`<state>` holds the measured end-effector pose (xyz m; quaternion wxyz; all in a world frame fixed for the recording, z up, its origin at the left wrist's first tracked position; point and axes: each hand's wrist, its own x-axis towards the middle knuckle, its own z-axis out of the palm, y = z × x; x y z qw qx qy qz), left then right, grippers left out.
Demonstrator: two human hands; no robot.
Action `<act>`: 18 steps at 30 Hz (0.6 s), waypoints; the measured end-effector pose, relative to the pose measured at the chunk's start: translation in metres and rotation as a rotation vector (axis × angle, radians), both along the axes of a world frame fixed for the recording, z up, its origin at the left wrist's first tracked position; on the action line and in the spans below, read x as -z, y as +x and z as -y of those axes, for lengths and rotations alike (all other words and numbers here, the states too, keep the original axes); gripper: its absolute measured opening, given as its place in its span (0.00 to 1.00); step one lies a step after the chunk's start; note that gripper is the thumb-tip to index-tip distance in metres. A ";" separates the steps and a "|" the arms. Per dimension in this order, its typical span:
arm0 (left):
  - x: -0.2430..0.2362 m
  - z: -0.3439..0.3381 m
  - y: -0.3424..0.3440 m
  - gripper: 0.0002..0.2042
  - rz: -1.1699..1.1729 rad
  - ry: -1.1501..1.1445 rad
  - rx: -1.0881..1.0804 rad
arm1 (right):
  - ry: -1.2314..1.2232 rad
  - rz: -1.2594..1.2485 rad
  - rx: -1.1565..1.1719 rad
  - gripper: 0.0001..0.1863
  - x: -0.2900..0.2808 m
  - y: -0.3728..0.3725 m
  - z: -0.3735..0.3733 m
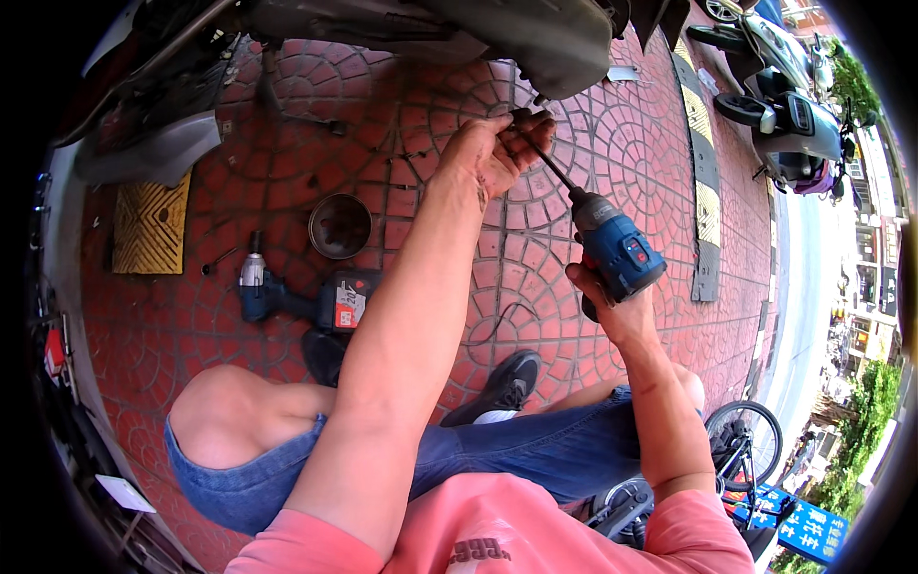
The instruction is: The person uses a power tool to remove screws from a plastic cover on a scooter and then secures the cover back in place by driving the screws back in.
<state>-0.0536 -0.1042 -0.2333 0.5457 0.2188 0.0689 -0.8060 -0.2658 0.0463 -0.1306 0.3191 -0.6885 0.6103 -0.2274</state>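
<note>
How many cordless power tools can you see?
2. One blue-and-grey cordless driver is in your right hand; one blue-and-silver cordless driver lies on the red paved ground, near a round metal bowl. Others could be hidden.

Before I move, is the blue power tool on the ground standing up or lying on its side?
Lying on its side: seen from above, the blue power tool shows its silver nose, handle and battery in profile.

At nine o'clock, a square yellow-and-black ramp block lies on red arc-patterned paving tiles. At two o'clock runs a yellow-and-black rubber speed-bump strip, with parked motor scooters beyond; at four, a black bicycle partly overlaps a blue rectangular sign.
</note>
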 end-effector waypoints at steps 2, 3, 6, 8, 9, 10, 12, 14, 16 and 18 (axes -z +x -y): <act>-0.001 0.002 0.000 0.18 -0.005 -0.017 0.013 | 0.007 0.014 0.014 0.14 -0.001 0.000 0.001; 0.000 0.002 0.001 0.18 -0.005 -0.025 0.018 | 0.008 0.019 0.018 0.14 -0.001 0.000 0.001; -0.004 0.002 0.001 0.18 0.021 -0.022 0.022 | 0.013 0.026 0.030 0.14 0.000 -0.001 0.002; -0.011 0.003 -0.002 0.17 0.031 0.004 0.006 | 0.015 0.025 0.034 0.13 0.002 -0.004 0.002; -0.009 0.003 -0.003 0.17 0.044 0.023 -0.009 | 0.014 0.008 0.034 0.13 0.002 -0.002 0.002; -0.007 0.003 -0.004 0.15 0.081 0.000 -0.007 | 0.014 -0.009 0.033 0.13 0.000 -0.001 0.002; -0.005 0.004 -0.008 0.13 0.109 0.002 -0.022 | 0.052 -0.094 0.037 0.13 -0.002 -0.002 0.001; -0.004 0.006 -0.010 0.12 0.135 0.016 -0.011 | -0.020 -0.087 -0.019 0.13 0.002 -0.003 0.002; 0.000 0.006 -0.007 0.12 0.189 -0.031 0.027 | -0.013 -0.159 -0.035 0.14 0.002 -0.004 0.001; -0.001 0.005 -0.003 0.12 0.209 -0.099 0.069 | -0.125 -0.172 -0.094 0.16 0.009 -0.011 0.003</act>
